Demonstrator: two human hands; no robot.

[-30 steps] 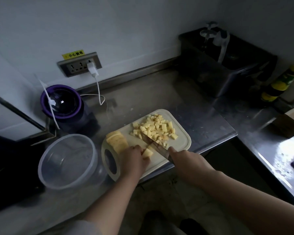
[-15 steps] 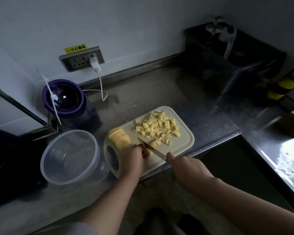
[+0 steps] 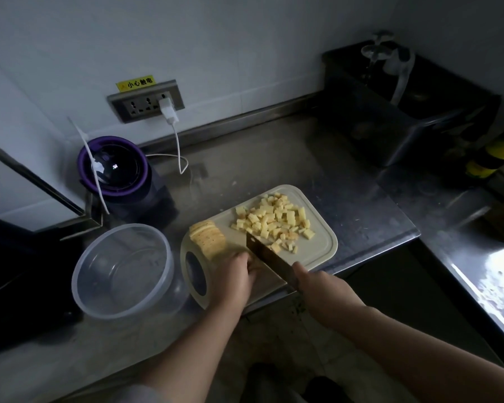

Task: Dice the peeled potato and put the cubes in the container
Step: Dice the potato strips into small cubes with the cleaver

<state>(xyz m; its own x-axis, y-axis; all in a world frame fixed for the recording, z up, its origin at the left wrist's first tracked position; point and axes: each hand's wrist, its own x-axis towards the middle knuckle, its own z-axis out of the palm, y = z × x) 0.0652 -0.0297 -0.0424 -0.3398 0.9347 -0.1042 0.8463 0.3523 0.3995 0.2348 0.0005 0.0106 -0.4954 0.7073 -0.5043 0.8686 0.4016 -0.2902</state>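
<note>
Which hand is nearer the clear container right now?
Left. The left hand sits on the cutting board just right of the container, not touching it; the right hand grips the knife farther right.

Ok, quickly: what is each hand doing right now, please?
Left hand: curled on the cutting board; what it holds cannot be told.
Right hand: grips the knife.
</note>
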